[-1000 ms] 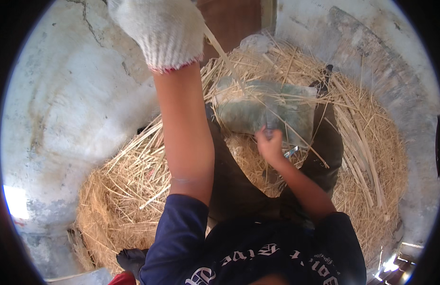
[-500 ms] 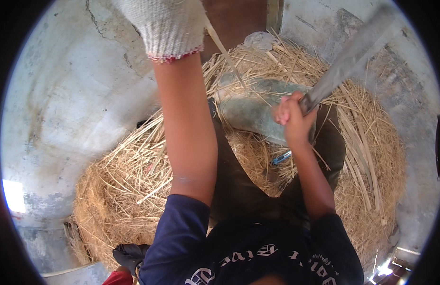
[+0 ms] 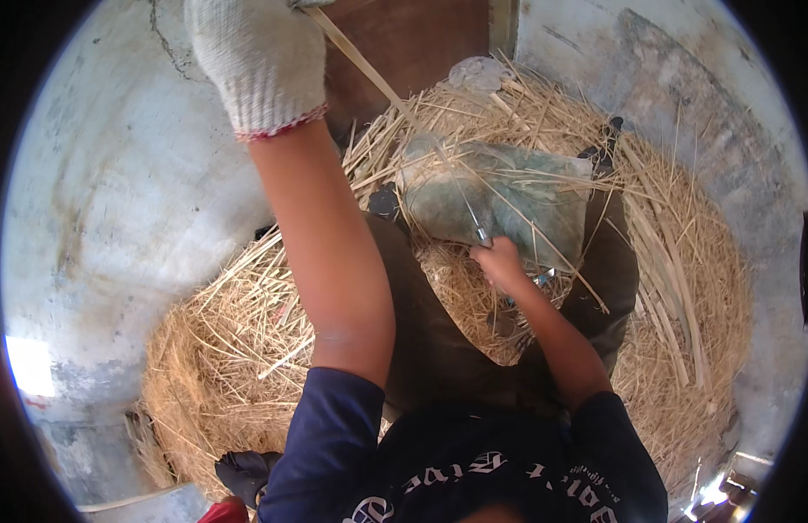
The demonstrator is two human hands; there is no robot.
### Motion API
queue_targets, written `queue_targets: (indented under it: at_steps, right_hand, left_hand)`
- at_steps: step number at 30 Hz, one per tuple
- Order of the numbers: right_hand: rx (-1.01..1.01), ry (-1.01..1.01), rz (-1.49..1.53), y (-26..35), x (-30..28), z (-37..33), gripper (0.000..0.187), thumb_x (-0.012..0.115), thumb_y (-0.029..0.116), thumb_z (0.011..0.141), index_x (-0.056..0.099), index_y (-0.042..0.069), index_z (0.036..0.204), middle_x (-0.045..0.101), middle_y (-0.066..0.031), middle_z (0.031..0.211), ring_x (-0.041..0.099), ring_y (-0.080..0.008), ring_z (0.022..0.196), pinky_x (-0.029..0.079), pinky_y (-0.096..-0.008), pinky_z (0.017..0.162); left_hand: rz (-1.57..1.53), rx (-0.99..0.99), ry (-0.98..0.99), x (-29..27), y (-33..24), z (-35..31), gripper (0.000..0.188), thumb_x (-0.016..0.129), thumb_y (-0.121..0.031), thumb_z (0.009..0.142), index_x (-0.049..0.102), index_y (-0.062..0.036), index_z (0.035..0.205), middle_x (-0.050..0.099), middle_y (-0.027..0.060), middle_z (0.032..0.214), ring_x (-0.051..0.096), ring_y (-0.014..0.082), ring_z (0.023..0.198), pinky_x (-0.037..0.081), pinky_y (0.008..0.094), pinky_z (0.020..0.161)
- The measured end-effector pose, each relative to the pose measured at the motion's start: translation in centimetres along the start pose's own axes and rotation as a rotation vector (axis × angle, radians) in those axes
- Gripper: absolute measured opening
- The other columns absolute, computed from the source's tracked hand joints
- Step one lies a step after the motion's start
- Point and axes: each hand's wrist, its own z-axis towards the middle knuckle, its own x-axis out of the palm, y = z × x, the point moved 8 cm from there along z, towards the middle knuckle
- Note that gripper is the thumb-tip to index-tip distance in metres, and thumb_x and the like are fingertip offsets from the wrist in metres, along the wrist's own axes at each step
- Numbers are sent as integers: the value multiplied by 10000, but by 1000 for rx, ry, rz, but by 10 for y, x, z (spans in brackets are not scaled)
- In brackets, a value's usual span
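My left hand (image 3: 260,61), in a white knitted glove with a red-edged cuff, reaches to the top edge of the head view. Its fingers are mostly cut off, but it grips the upper end of a thin pale bamboo strip (image 3: 360,61), which slants down toward the pile of shavings. My bare right hand (image 3: 500,261) is closed around the handle of a large knife (image 3: 469,209). The blade appears nearly edge-on and points up and left over a worn greenish sheet (image 3: 535,196) lying between my legs.
Thin strips and curly shavings (image 3: 238,349) heap around my legs. A small blue item (image 3: 543,277) lies partly hidden by my right forearm. Curved-looking grey walls (image 3: 133,174) enclose both sides, with a brown panel (image 3: 404,44) ahead. A dark shoe (image 3: 242,471) shows at lower left.
My right hand has swung the knife from the upper right down and left, over the sheet. My left hand has shifted left with the strip.
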Motion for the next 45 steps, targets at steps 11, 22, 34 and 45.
queue_targets:
  at_steps: [11, 22, 34, 45]
  right_hand:
    - [-219, -142, -40, 59, 48, 34, 330, 712, 292, 848, 709, -36, 814, 687, -233, 732, 707, -374, 722, 529, -452, 669]
    - [398, 270, 588, -75, 78, 44, 191, 694, 196, 839, 624, 30, 774, 529, -79, 575, 519, -207, 475, 410, -386, 451]
    - [-255, -299, -167, 58, -14, 4, 293, 711, 272, 829, 679, -18, 855, 673, -207, 714, 645, -373, 643, 503, -445, 641]
    - [316, -143, 159, -141, -12, 45, 211, 704, 204, 821, 666, 4, 765, 639, -140, 650, 624, -226, 485, 510, -392, 462]
  left_hand:
    - [36, -36, -340, -25, 46, -14, 361, 509, -417, 1097, 581, -181, 834, 404, -79, 627, 337, 86, 511, 257, 245, 500]
    - [108, 3, -354, -68, -15, 16, 345, 428, -233, 996, 491, -57, 707, 442, 48, 642, 487, 191, 619, 357, 548, 1100]
    - [-128, -122, -271, -43, -7, 11, 407, 453, -350, 1014, 419, -179, 646, 385, -58, 559, 289, 95, 442, 271, 282, 463]
    - [261, 43, -529, -75, -72, -3, 399, 467, -325, 1058, 482, -158, 696, 427, -44, 576, 365, 84, 462, 322, 263, 484]
